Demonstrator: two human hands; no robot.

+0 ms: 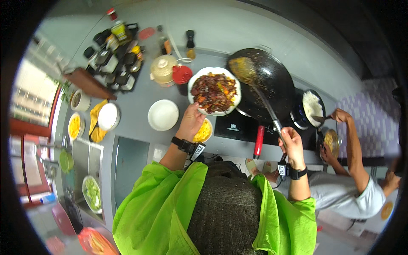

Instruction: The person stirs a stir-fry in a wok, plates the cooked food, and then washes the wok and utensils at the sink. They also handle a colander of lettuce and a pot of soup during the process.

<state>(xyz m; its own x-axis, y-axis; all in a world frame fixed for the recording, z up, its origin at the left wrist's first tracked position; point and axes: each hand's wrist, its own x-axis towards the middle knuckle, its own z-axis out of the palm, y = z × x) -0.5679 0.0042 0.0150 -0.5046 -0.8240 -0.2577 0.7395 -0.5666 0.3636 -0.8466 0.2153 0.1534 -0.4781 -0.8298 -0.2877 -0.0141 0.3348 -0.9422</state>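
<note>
My left hand (192, 120) grips the near rim of a white scalloped plate (237, 105), which is heaped with dark stir-fried meat and vegetables (214, 92). My right hand (291, 145) is closed around the handle of a metal spatula (266, 102). The oily spatula head rests in a black wok (277, 76), close to the plate's right side. Brown residue coats part of the wok's inside. A red wok handle (259, 140) points toward me. Partly hidden under the plate and my left wrist is a bowl of yellow food (204, 131).
At right, another person's hand (340, 115) works a spatula in a pan of white food (311, 105). A white bowl (163, 115), a lidded pot (163, 67) and a red-lidded jar (181, 75) stand left of the plate. Farther left are a seasoning rack (119, 63) and a sink (91, 159).
</note>
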